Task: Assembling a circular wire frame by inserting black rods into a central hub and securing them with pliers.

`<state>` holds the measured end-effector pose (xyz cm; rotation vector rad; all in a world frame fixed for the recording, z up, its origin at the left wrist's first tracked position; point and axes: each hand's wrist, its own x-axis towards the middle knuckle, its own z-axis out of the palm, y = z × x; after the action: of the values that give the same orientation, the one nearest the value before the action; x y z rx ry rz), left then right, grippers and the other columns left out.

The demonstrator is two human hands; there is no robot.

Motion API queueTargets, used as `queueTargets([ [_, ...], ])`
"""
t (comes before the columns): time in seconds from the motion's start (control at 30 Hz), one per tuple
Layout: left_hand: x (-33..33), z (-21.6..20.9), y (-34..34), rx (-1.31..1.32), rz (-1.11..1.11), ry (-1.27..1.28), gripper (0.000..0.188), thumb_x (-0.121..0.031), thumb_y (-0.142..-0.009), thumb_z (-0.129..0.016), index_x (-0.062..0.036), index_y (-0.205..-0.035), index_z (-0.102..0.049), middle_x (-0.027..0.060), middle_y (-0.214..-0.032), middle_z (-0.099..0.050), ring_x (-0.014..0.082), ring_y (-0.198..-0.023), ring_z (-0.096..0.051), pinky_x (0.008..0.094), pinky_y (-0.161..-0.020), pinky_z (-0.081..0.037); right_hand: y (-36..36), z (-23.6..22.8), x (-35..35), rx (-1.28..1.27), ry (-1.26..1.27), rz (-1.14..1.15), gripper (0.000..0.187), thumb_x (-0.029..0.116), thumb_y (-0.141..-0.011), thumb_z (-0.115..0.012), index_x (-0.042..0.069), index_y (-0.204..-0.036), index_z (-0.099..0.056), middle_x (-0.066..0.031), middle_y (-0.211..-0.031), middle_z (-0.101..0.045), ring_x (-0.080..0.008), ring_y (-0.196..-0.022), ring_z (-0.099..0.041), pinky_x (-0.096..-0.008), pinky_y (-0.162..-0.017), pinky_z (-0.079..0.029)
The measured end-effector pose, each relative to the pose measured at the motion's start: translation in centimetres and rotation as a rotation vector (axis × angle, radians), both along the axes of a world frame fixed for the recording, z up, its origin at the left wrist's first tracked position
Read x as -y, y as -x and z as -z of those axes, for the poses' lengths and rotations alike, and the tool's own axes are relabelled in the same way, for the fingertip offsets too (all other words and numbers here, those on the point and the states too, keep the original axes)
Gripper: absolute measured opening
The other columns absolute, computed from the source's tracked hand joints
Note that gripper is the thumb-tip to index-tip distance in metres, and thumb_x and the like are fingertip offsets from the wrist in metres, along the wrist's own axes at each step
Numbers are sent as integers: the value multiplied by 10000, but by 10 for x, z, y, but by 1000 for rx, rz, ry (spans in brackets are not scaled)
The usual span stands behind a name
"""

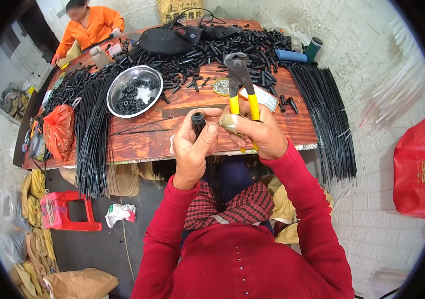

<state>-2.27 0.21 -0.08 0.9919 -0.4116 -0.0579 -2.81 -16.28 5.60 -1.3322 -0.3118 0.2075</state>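
Observation:
My left hand [191, 149] is closed around a black plastic fitting [198, 117] with a round, hollow-looking top. Dark thin rods [214, 184] hang below that hand toward my lap; whether they join the fitting I cannot tell. Close beside it, my right hand [264, 133] grips end-cutting pliers [241, 74] with yellow handles and dark jaws pointing up and away from me. Tan tape wraps my right thumb. Both hands are held over the near edge of the wooden table [147, 137], the fingertips almost meeting.
A steel bowl [111, 94] of black rings sits left of centre. Bundles of black rods [92, 134] overhang both table sides. Black fittings [212, 47] heap at the back. A small round tin [221, 86] stands beyond my hands. A person in orange [90, 27] works at far left.

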Motion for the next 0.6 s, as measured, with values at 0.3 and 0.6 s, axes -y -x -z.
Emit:
queueTargets([
  [0.3, 0, -2, 6, 21, -66, 2, 238, -65, -925, -676, 6, -1138, -595, -29, -871, -597, 3, -642, -449, 165, -540, -339, 4, -14, 9, 22, 209, -10, 242, 233, -920, -681, 3, -990, -656, -1, -686, -566, -64, -540, -509, -221, -491, -385],
  [0.6, 9, -5, 5, -13, -212, -110, 145, -89, -942, -663, 1, -1052, -636, -27, -872, -606, 6, -699, -472, 165, -579, -358, -1, 0, 7, 44, 206, 99, 276, 285, -898, -734, 20, -952, -677, 22, -651, -553, -50, -554, -519, -206, -490, -377],
])
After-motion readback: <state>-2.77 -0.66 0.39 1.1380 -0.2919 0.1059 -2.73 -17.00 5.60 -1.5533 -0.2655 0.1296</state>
